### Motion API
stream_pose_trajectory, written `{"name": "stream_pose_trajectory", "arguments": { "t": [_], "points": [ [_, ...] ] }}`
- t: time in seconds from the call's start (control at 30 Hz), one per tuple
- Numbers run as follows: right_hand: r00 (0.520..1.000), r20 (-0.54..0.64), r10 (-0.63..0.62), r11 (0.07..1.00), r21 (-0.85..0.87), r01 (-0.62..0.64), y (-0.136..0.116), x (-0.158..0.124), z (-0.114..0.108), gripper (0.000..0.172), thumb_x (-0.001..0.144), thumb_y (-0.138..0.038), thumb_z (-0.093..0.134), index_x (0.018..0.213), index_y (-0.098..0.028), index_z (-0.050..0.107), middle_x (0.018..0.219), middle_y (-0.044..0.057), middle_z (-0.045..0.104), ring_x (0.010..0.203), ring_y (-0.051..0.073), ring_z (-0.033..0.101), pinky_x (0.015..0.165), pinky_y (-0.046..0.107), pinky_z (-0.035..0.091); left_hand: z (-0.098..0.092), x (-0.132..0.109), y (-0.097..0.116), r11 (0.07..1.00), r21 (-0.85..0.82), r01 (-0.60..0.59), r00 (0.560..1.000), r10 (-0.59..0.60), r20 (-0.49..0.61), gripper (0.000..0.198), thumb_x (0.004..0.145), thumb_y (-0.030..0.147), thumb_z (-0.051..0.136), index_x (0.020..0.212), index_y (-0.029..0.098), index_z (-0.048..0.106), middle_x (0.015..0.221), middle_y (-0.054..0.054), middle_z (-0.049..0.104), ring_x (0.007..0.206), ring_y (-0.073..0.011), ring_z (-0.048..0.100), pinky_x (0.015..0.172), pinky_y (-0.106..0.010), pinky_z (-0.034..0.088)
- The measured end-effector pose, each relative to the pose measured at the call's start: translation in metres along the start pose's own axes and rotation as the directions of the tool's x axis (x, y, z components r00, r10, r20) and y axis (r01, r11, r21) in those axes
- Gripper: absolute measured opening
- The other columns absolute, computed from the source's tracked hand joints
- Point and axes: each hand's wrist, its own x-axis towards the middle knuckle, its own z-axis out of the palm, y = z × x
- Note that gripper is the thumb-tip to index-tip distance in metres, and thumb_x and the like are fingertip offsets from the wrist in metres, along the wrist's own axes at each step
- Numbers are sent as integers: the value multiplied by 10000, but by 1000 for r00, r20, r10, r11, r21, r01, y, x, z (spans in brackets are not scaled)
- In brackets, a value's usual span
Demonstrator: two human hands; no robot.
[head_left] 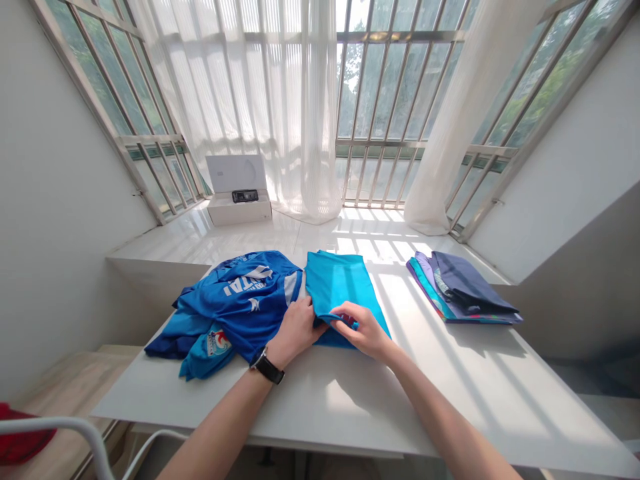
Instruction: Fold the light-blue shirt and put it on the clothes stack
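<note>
A turquoise shirt (343,280), folded into a rough rectangle, lies on the white table (310,400) in front of me. My left hand (300,327), with a black watch on its wrist, is closed on the shirt's near left corner; its fingertips are partly hidden by the cloth. The near edge is pinched between the thumb and fingers of my right hand (363,328), and a small dark red patch shows in the fold there. Just left of my left hand, a loose heap of blue jerseys (250,293) with white lettering touches or nearly touches the turquoise shirt.
To the right sits a stack of folded clothes (463,287), navy on top. An open white box (240,212) holding a dark item stands on the window ledge. Sheer curtains (310,133) hang before barred windows. A white curved tube (60,423) is at lower left, near red cloth (25,440).
</note>
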Motion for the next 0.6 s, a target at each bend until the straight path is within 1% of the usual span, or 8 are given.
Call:
{"name": "stream_pose_trajectory", "arguments": {
  "t": [0.07, 0.13, 0.2, 0.27, 0.33, 0.43, 0.5, 0.6],
  "points": [
    [986, 164, 34, 999, 26, -39, -5, -2, -2, 302, 919, -503, 619, 1021, -241, 728, 990, 53, 738, 812, 193, 644, 714, 321, 527, -4, 1, -10, 998, -35, 58, 998, -59, -33, 144, 899, 178, 595, 1023, 178, 669, 1025, -103, 658, 913, -244, 650, 796, -342, 532],
    [964, 251, 85, 991, 82, -109, -8, -2, -6, 334, 927, -527, 607, 1059, -248, 733, 1048, 51, 749, 847, 193, 667, 736, 316, 547, -7, 4, -18, 992, -95, 87, 982, -102, -161, 238, 934, 100, 478, 1096, 171, 638, 1069, -113, 661, 947, -236, 655, 842, -354, 544],
    [951, 283, 123, 971, 166, -175, -8, 0, -11, 369, 946, -556, 568, 1065, -250, 735, 1054, 47, 754, 893, 203, 692, 768, 322, 567, -11, 7, -19, 987, -150, 63, 939, -110, -327, 284, 984, 103, 399, 1153, 176, 614, 1116, -122, 663, 1025, -239, 650, 915, -380, 541],
    [959, 239, 151, 958, 204, -202, -3, 3, -17, 397, 957, -576, 537, 1025, -239, 734, 1005, 47, 755, 911, 215, 706, 789, 338, 577, -12, 7, -12, 985, -171, -8, 922, -59, -384, 256, 1030, 180, 398, 1163, 190, 616, 1123, -116, 671, 1068, -241, 644, 954, -393, 534],
    [983, 77, 166, 975, 137, -175, 8, 5, -23, 393, 962, -573, 527, 1010, -235, 722, 1001, 54, 749, 941, 228, 701, 832, 367, 573, -10, 3, -1, 985, -141, -104, 955, 59, -291, 250, 1052, 285, 443, 1212, 209, 620, 1203, -113, 673, 1143, -247, 630, 1008, -407, 513],
    [991, -118, 60, 988, -132, -76, 31, 5, -31, 355, 970, -524, 529, 1078, -234, 703, 1136, 93, 715, 1072, 258, 659, 967, 428, 522, 1, -8, 13, 973, -11, -229, 973, 229, -31, 424, 1033, 447, 518, 1405, 246, 551, 1464, -121, 570, 1365, -308, 505, 1134, -490, 415],
    [997, -76, -10, 953, -304, -13, 45, 3, -36, 335, 983, -492, 519, 1075, -229, 707, 1169, 110, 690, 1113, 272, 633, 1006, 441, 493, 10, -14, 15, 963, 73, -258, 965, 254, 68, 531, 1028, 507, 510, 1501, 269, 474, 1560, -122, 488, 1447, -345, 417, 1171, -551, 352],
    [1000, 25, 11, 898, -439, 1, 55, 1, -39, 325, 1007, -471, 494, 1024, -232, 715, 1076, 97, 687, 1045, 262, 637, 958, 411, 502, 16, -16, 11, 955, 124, -269, 961, 258, 102, 539, 1041, 509, 476, 1532, 290, 448, 1598, -107, 449, 1477, -351, 377, 1193, -570, 311]
  ]
}}
